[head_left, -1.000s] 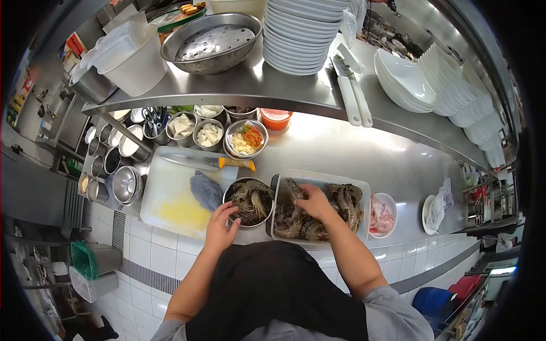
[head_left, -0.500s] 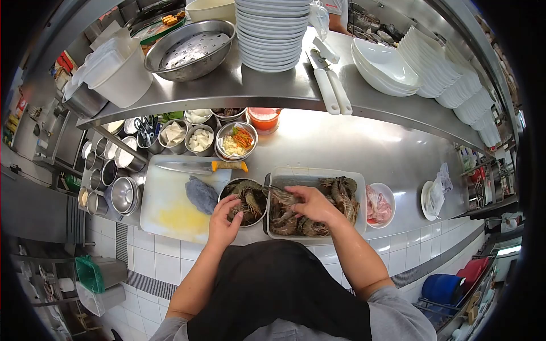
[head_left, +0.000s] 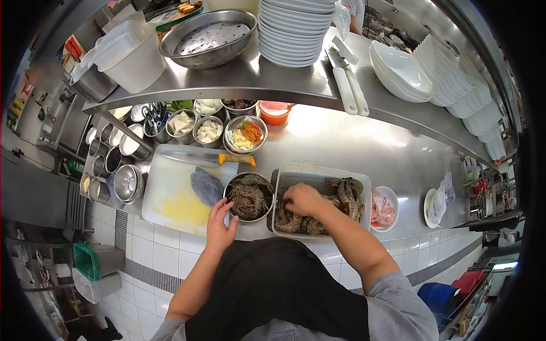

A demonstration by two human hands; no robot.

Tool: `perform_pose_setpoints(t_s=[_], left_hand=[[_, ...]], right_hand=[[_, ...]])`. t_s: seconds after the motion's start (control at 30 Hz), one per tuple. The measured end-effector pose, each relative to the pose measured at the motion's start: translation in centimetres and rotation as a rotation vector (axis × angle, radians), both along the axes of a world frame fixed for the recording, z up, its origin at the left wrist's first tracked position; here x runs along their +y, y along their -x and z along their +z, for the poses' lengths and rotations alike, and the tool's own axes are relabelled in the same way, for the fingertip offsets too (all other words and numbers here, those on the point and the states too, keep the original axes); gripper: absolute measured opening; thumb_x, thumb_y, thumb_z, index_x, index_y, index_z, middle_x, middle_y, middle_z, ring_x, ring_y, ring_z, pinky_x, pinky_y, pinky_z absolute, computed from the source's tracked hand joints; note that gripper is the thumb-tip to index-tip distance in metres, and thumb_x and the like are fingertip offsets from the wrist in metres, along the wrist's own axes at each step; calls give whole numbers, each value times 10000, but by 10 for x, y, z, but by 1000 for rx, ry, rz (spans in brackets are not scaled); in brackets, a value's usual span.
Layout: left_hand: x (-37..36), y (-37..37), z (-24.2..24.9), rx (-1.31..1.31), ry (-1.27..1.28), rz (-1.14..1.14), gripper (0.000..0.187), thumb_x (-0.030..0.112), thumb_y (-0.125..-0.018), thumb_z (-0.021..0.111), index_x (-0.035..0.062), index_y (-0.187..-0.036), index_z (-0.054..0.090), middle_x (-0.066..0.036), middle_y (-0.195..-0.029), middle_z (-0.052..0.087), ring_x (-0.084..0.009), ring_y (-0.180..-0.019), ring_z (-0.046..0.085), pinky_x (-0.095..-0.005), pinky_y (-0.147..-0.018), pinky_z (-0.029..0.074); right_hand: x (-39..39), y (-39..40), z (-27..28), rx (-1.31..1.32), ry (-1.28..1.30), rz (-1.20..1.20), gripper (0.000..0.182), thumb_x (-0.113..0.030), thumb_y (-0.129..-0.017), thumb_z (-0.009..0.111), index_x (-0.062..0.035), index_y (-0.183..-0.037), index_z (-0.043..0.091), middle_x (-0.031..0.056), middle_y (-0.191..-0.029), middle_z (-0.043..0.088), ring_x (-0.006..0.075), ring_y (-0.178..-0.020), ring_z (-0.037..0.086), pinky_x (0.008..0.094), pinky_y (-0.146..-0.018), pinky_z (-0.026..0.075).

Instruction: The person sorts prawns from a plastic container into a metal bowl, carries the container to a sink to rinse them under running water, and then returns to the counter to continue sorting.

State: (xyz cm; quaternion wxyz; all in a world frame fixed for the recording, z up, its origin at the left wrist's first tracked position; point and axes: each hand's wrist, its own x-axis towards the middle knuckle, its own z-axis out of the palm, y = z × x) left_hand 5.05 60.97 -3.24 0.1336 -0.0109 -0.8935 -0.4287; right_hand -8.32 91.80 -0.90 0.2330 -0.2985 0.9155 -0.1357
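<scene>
My left hand (head_left: 220, 225) is open, its fingers apart at the near left rim of a round metal bowl (head_left: 227, 192) holding dark striped prawns (head_left: 249, 199). To the right, my right hand (head_left: 305, 200) reaches into a rectangular plastic container (head_left: 322, 170) where more raw prawns (head_left: 344, 196) lie. The right fingers are bent downward and drawn together; their tips, and whatever they grip, are hidden. A grey-blue cloth (head_left: 206, 186) lies left of the bowl on a white cutting board (head_left: 165, 187). Across the board's far side rests a knife with a yellow handle (head_left: 236, 159).
Beside the container stands a white bowl of pinkish meat (head_left: 383, 208). Metal pots of cut ingredients (head_left: 244, 135) line the back left. An overhead steel shelf (head_left: 227, 94) carries stacked plates (head_left: 296, 34), a perforated metal bowl (head_left: 207, 40) and white-handled knives (head_left: 350, 91).
My right hand, earlier holding a prawn above the container's left side, is now lower inside it. My left hand has moved back from over the bowl to its rim, uncovering more prawns.
</scene>
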Motion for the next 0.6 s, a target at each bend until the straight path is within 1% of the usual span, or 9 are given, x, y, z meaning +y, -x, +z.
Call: perform_pose_setpoints(t_s=[0.1,0.2,0.3,0.4,0.5,0.6], left_hand=[[1,0,6,-6,6,-4,452,91,-883,780,58,-1326,698,-213,-1458,613,-413,-1338,597,-464,-1133,481],[0,0,7,-19,2,8,441,93,-884,778,57,-1318,703,-209,-1460,614,-411,-1339,598,-465,-1133,482],[-1,1,2,-29,8,14,429,93,-887,778,57,-1308,708,-204,-1461,615,-406,-1338,600,-464,-1130,485],[0,0,2,-36,-31,26,420,89,-886,779,55,-1299,714,-207,-1458,617,-407,-1335,604,-464,-1128,486],[-1,1,2,-44,-35,28,415,88,-885,779,53,-1294,717,-210,-1455,619,-409,-1333,606,-463,-1129,485],[-1,4,-1,-48,-44,35,413,89,-886,778,54,-1293,720,-212,-1456,618,-408,-1332,608,-463,-1130,485]], right_hand=[[-14,-16,-19,96,-14,154,368,-191,-766,755,-74,-1114,781,146,-1272,712,361,-1328,594,523,-1133,474],[-12,-16,-35,278,65,250,384,-219,-750,757,-69,-1103,783,142,-1311,678,374,-1382,536,558,-1204,409],[-8,-15,-28,311,76,206,409,-234,-753,752,-50,-1118,772,167,-1328,661,372,-1374,533,558,-1248,364],[-3,-7,-32,286,81,227,428,-241,-757,751,-52,-1141,767,156,-1293,686,376,-1314,574,570,-1203,397],[-5,0,-31,90,5,181,453,-265,-767,747,-54,-1168,759,150,-1250,718,384,-1257,610,563,-1136,438],[-7,0,-29,143,-7,140,425,-293,-773,748,-63,-1130,781,143,-1191,740,379,-1214,634,546,-1080,464]])
